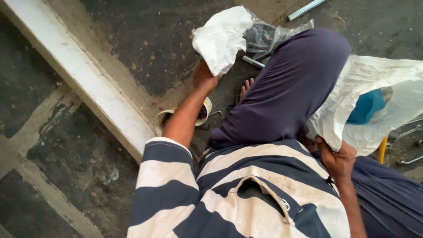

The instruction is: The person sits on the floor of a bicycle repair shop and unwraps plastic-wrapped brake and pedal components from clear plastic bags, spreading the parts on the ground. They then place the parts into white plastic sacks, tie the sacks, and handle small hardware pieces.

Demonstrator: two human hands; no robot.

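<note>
Nearest, a navy-and-white striped shirt (238,194) filling the lower frame. Right hand (337,158) closed tight on the gathered edge of a white plastic bag (374,101), something blue inside, bag resting against the knee in dark trousers (291,83). Farther out, left hand (205,78) closed around a crumpled white bag (220,37), held above the concrete floor (145,44). Beneath that forearm, a small white cup (164,119) of dark bits standing on the floor, just beside a pale raised ledge (83,75). Beyond, a metal rod (306,9).
</note>
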